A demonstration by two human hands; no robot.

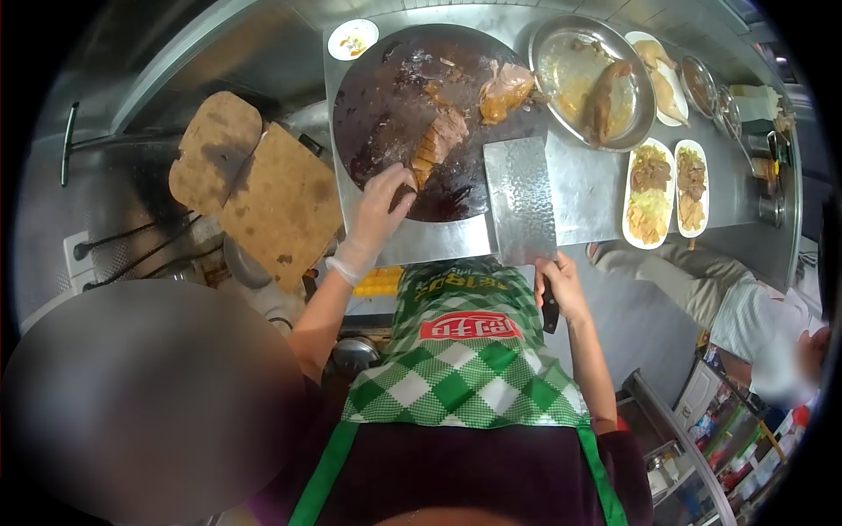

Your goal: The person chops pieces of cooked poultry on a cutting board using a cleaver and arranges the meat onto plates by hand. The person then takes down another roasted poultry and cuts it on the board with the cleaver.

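My left hand (386, 206), in a clear glove, has its fingers curled at the lower end of a row of sliced roast meat (441, 140) on the round dark chopping board (368, 114). Whether the fingertips grip a piece is hidden. My right hand (559, 282) is closed on the black handle of a wide cleaver (524, 197). The blade lies flat-side up over the board's lower right edge. Another chunk of roast meat (506, 92) rests at the board's upper right, apart from the slices.
A steel tray (544, 53) holding meat stands right of the board, near two oval plates of food (633, 230) (691, 188). A small white dish (353, 39) is at the upper left. Wooden boards (281, 202) lie left. Another person (745, 316) is at the right.
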